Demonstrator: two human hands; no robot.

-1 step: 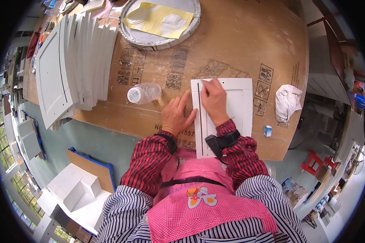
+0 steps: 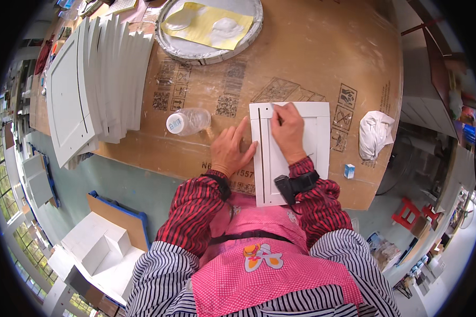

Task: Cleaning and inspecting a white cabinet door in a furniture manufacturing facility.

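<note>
A white framed panel [image 2: 314,153] with a dark groove along its left side lies in front of me, its near end close to my apron. My right hand [image 2: 289,132] is over the panel's upper part, fingers pinched together near its far edge. Whatever the fingers hold, if anything, is hidden. My left hand [image 2: 229,149] rests palm down on the cardboard, fingers spread, its thumb tip at the panel's left edge. Just beyond it, a clear plastic bottle [image 2: 194,121] lies on its side.
Many similar white panels [image 2: 71,98] lean in a row at the left. A round lid [image 2: 209,59] bears yellow sandpaper [image 2: 201,24] with white paste heaps. On the right are a crumpled white cloth [image 2: 374,134] and a small blue-white box [image 2: 349,170]. Cardboard [image 2: 333,47] covers the table.
My right hand has shifted a little to the right along the panel's far end, uncovering a small dark hole near the groove. My left hand stays in place.
</note>
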